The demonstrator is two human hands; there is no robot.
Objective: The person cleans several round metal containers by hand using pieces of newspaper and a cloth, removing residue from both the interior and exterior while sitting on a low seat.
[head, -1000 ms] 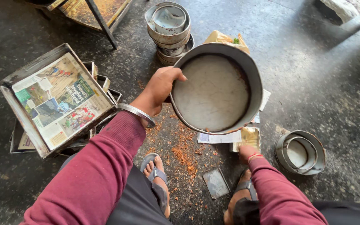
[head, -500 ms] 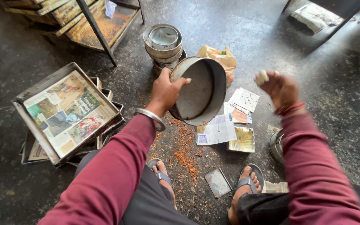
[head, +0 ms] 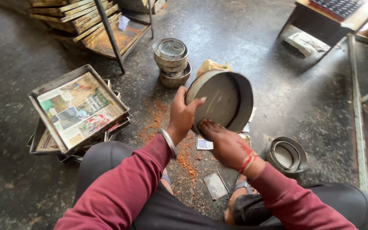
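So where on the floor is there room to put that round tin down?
Bare floor lies right of the round tin, toward the table. More lies between the tray stack and the rack. Crowded: crumbs and papers under the hands.

Trays (head: 79, 113) left of tin stack (head: 171, 59)

The floor (head: 39, 51) is dark, rough concrete, stained and scuffed, with a scatter of orange-brown powder (head: 184, 157) near the middle. At the far left a metal rack (head: 107, 30) on thin dark legs carries stacked wooden trays. At the far right stands a low wooden worktop (head: 341, 17), with a crumpled pale cloth (head: 305, 42) lying on the floor beside it. A pale green metal rail (head: 356, 106) runs along the right side. Soft daylight falls evenly, with a faint sheen on the far floor.
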